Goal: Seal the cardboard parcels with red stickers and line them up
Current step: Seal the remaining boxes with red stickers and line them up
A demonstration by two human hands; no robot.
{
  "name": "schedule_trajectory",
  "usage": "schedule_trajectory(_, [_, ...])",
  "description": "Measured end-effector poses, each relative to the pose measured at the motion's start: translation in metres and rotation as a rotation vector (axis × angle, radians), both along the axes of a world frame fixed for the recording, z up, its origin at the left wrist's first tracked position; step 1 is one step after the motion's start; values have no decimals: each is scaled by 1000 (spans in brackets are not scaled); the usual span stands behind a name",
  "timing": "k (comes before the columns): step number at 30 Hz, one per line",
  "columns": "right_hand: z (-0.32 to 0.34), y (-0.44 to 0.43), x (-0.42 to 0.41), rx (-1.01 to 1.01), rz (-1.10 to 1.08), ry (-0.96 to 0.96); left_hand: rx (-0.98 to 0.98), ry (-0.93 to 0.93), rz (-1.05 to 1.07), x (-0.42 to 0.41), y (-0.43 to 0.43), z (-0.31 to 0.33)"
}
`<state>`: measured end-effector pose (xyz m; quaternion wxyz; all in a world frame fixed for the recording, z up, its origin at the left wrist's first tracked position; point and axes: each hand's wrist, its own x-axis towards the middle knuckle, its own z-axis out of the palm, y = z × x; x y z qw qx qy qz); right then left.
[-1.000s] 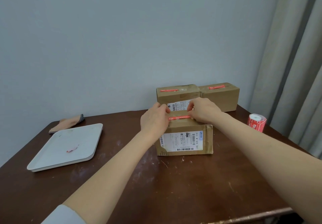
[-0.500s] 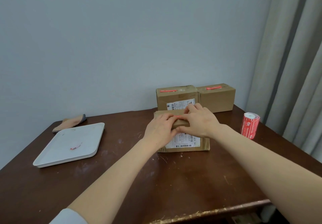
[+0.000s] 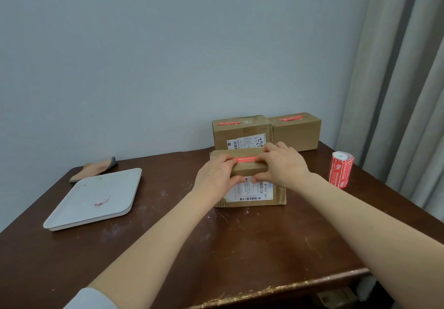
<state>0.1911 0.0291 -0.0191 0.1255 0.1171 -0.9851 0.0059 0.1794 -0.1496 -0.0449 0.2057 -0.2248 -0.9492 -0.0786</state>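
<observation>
**Desk** (image 3: 240,248): dark brown wood, glossy, scuffed with pale scratches, front edge chipped.

**Front parcel** (image 3: 249,168): brown cardboard box, rectangular, slightly crumpled at its left corner. It stood mid-desk, just in front of the two back parcels. A white printed shipping label (image 3: 252,192) with barcodes covered its near face.

**Red sticker** (image 3: 246,159): narrow paper strip with white print, lying flat along the top of the front parcel.

**Hands:** the left hand (image 3: 216,178) and right hand (image 3: 283,164) were both clamped on the front parcel's upper near edge. The fingers lay over the top at either end of the red sticker. The thumbs pressed the near face and almost met on the label.

**Back parcels:** the left back parcel (image 3: 240,133) and right back parcel (image 3: 298,133) were cardboard boxes touching side by side against the wall. Each carried a red strip on top.

**Sticker roll** (image 3: 340,169): red cylinder with a white core, standing upright near the desk's right edge, well apart from the hands.

**Tray** (image 3: 108,183): white, square, smooth, with rounded corners. It held a small red scrap (image 3: 102,200).

**Cloth pad** (image 3: 96,168): beige with grey edging, lying behind the tray.

**Change:** half a second earlier the hands met over the middle of the top and hid most of the strip. Here the fingers were parted and the strip lay exposed between them.
</observation>
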Motion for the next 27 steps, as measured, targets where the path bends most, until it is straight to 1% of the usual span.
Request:
schedule_trajectory(9, [-1, 3, 4, -63, -22, -3, 25, -59, 24, 1, -2, 2])
schedule_trajectory(14, [-1, 3, 3, -112, -40, -7, 49, 32, 85, 2, -3, -5])
schedule_trajectory(17, [-2, 4, 2, -137, -55, -14, 66, 26, 111, 2, -3, -4])
schedule_trajectory(20, [1, 2, 1, -87, -36, -15, 27, 22, 117, 0, -5, -1])
schedule_trajectory(24, [5, -4, 0, 41, 2, 0, -29, 31, 51, 0, -5, 1])
schedule_trajectory(27, [2, -7, 0, 63, -1, -2, -97, 35, 47, -1, -4, 1])
